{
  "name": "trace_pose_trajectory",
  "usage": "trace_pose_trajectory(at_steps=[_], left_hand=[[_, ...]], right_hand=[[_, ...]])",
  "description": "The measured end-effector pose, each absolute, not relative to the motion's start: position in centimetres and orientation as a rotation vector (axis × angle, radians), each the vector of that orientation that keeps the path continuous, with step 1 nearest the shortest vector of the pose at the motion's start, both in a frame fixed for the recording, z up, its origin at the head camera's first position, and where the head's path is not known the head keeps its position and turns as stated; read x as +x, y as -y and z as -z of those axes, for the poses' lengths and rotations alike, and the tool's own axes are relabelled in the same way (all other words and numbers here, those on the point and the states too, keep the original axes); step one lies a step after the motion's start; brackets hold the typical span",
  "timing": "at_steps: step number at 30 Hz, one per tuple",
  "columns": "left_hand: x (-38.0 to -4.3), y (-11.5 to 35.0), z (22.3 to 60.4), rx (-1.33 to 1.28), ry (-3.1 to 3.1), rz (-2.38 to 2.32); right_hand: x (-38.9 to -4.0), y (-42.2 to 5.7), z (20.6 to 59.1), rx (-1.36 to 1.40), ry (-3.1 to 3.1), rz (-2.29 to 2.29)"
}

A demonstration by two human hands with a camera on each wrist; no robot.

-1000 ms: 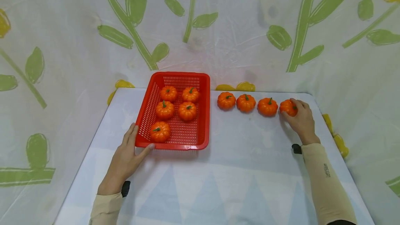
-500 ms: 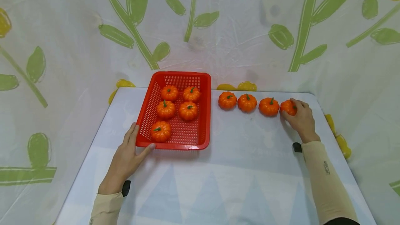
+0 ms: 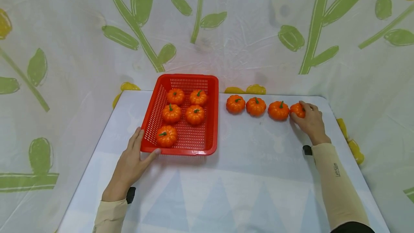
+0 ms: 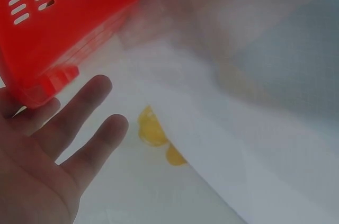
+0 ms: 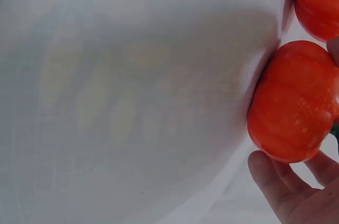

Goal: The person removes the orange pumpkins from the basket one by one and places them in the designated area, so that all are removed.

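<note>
Grips the rightmost pumpkin between bent fingers and thumb of the right hand, at the end of a row on the white table, just beside three more pumpkins. Rests the left hand, fingers straight and thumb spread, against the near-left corner of the red basket, with five pumpkins inside. Shows "LetsSlim" in dark letters along the right sleeve, and on the left sleeve only cut-off, unreadable lettering.

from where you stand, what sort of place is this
Probably a makeshift tabletop booth: a plant-patterned sheet encloses the back and sides of a table, and a red basket of orange pumpkins sits beside a row of others.
</note>
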State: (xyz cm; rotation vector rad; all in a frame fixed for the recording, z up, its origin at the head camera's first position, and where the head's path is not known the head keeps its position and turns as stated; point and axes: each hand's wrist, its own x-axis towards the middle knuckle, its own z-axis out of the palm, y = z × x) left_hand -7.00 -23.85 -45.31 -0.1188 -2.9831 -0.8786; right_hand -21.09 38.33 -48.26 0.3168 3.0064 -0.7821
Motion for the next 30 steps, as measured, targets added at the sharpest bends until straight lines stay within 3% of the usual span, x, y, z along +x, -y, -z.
trace_pose_trajectory(at_steps=[30], left_hand=[[-7.09,23.87,45.41,-0.131,2.973,0.879]], right_hand=[[-20.72,-38.43,48.00,0.289,-2.983,0.858]])
